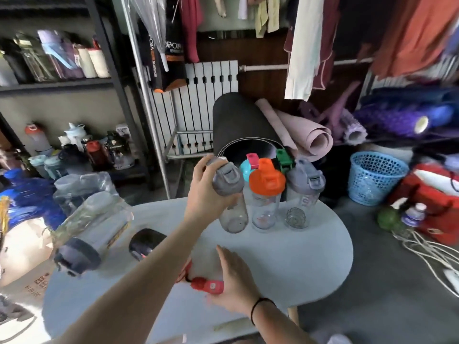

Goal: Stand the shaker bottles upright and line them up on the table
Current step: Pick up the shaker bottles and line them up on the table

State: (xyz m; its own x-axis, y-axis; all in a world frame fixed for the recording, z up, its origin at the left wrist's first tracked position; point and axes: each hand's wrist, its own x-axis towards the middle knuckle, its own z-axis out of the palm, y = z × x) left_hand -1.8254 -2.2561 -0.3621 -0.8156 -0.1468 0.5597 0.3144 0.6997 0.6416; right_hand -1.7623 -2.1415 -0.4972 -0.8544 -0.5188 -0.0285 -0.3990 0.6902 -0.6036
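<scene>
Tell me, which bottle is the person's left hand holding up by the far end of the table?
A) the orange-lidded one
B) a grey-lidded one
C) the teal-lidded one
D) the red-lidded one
B: the left hand has its grip around a clear bottle with a grey lid, next to the orange-lidded bottle standing untouched on the table.

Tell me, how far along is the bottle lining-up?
Done: the orange-lidded bottle and a grey-lidded bottle stand upright side by side. In hand: the left hand holds another grey-lidded bottle beside them. Left: the red-lidded bottle under the right hand lies flat.
</scene>
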